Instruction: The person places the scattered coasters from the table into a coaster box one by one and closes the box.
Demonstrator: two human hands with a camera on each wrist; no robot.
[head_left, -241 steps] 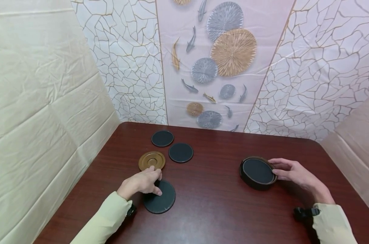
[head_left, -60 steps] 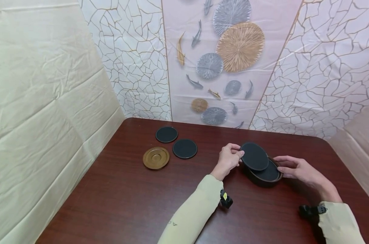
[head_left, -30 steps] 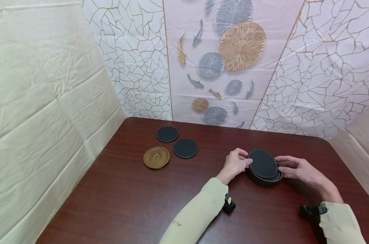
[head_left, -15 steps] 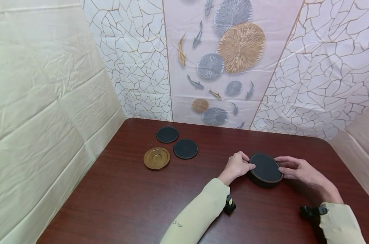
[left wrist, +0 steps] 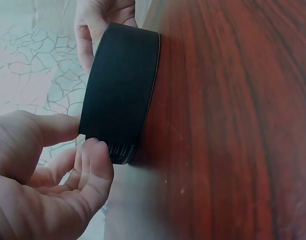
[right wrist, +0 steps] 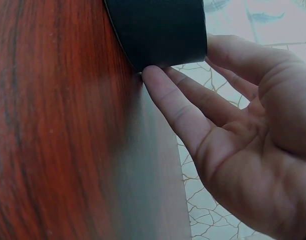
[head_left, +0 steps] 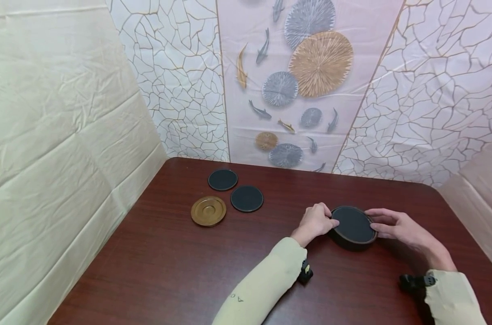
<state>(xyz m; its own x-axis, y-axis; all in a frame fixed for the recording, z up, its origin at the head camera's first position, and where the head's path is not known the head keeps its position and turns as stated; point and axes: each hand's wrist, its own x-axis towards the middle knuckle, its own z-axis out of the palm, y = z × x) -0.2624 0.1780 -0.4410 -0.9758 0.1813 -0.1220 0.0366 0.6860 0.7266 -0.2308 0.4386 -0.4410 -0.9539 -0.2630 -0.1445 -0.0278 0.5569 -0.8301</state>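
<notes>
A round dark coaster holder [head_left: 353, 246] stands on the right part of the table. A black coaster [head_left: 353, 224] lies level at its top, framed by the brown rim. My left hand [head_left: 316, 221] is at the holder's left side, thumb at the coaster's edge and the other fingers lower down. In the left wrist view those fingertips touch a notch in the wall, where ribbed edges of stacked coasters [left wrist: 121, 151] show. My right hand [head_left: 400, 228] grips the opposite side, thumb on the rim, with its fingers against the outer wall [right wrist: 163, 32].
Two black coasters [head_left: 223, 179] [head_left: 247, 198] lie flat at the back left. A brown disc with ringed grooves [head_left: 208, 211] sits just in front of them. Patterned cloth [head_left: 181, 81] hangs behind the dark red table [head_left: 156, 271], and pale cloth [head_left: 67, 135] hangs at the left.
My left hand brought the near coaster from the left, tilted it over the holder and lowered it level into the top. My right hand kept its grip on the holder.
</notes>
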